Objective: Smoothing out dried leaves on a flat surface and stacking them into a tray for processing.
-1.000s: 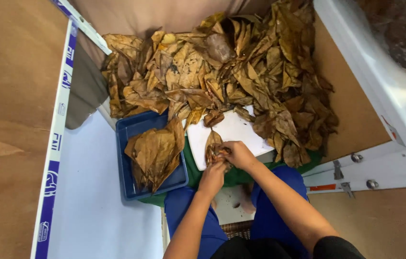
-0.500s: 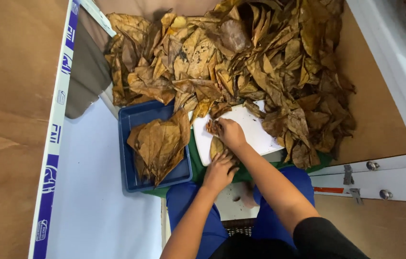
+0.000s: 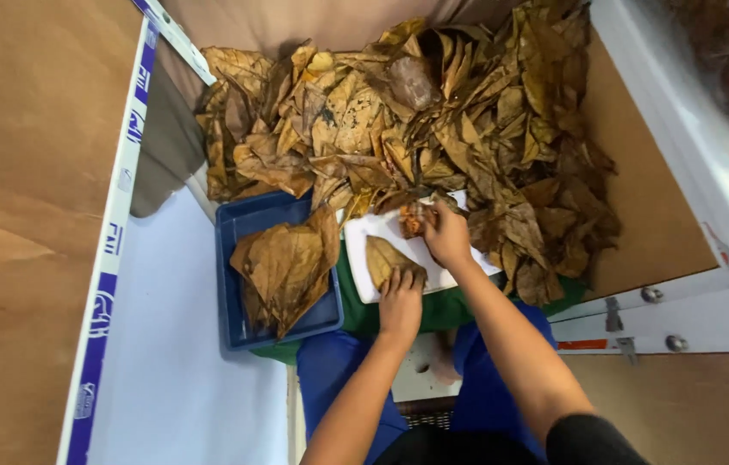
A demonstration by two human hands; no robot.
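A white board (image 3: 363,243) lies across my lap, over green cloth. My left hand (image 3: 401,297) presses on a flattened brown dried leaf (image 3: 384,257) on the board. My right hand (image 3: 446,234) is at the board's far edge, its fingers closed on a small crumpled brown leaf (image 3: 410,220) at the foot of the big heap of dried leaves (image 3: 416,120). To the left, a blue tray (image 3: 235,232) holds stacked flat leaves (image 3: 289,267).
A brown cardboard wall (image 3: 28,215) with a white and blue printed strip stands on the left. White sheet (image 3: 175,379) covers the floor beside the tray. A white frame with bolts (image 3: 666,297) runs along the right. My blue-clad legs (image 3: 334,370) are below.
My right hand has reached away from the left hand to the far edge of the board, at the heap. My left hand stays on the flat leaf.
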